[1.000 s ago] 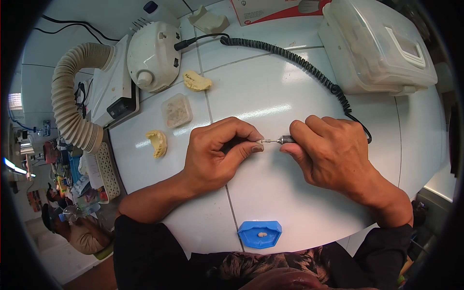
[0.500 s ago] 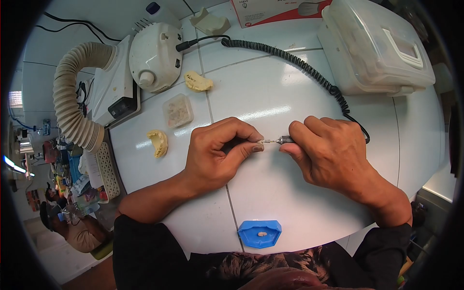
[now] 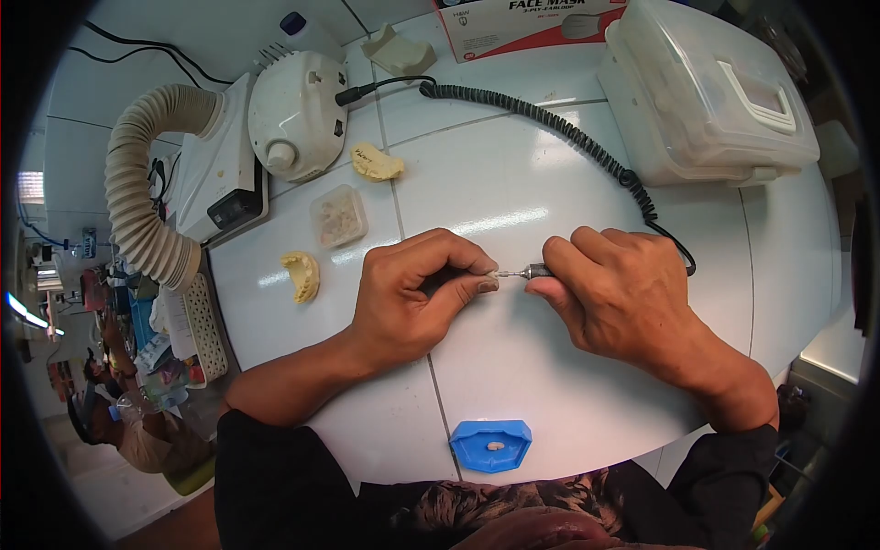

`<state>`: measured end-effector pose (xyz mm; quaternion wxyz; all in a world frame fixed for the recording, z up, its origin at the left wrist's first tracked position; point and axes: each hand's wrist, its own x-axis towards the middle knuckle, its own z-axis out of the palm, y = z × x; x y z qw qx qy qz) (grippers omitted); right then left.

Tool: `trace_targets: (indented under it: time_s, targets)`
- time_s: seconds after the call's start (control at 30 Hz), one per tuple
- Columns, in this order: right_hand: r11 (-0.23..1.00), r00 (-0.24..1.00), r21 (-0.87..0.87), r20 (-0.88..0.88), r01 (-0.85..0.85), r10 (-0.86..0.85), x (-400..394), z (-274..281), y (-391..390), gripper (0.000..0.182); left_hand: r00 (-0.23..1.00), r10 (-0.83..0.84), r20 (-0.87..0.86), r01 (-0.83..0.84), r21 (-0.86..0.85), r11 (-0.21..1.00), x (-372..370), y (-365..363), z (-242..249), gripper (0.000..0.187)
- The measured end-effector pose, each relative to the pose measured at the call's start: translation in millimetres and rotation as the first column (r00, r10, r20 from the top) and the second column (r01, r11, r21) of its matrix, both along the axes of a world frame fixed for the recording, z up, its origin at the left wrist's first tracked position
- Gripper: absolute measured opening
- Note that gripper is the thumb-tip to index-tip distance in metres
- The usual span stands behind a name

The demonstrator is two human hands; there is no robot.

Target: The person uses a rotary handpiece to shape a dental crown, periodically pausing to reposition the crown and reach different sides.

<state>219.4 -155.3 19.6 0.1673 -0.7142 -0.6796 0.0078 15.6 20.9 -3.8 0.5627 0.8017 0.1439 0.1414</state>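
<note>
My left hand (image 3: 408,298) pinches a small whitish tooth-like piece (image 3: 495,274) between thumb and fingertips; most of it is hidden. My right hand (image 3: 628,298) grips a rotary handpiece (image 3: 539,270) with its metal shank pointing left. The tip of the bit meets the piece or sits right beside it. From behind the right hand, a black coiled cord (image 3: 550,112) runs back to a white control unit (image 3: 295,119). Near my body lies a blue tray (image 3: 466,451) holding another small pale piece (image 3: 496,446).
Two yellowish plaster dental models (image 3: 378,164) and a small clear box (image 3: 338,217) lie left of centre. A ribbed hose (image 3: 128,179) arches at the left. At the back are a face mask box (image 3: 486,37) and a large translucent case (image 3: 706,101). Another person (image 3: 151,440) sits far left.
Both hands keep nearly the same pose, with the bit still at the piece. The view has shifted slightly, and the face mask box shows more. The other person's posture differs a little.
</note>
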Motion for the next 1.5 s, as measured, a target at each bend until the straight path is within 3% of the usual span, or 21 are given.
trace_targets:
  time_s: [1.5]
  targets:
    - [0.999,1.0,0.043,0.016,0.0,-0.001,1.0,-2.4,1.4,0.037,1.0,0.001,-0.017,-0.002,-0.034,0.999,-1.2,0.5,0.9,0.014]
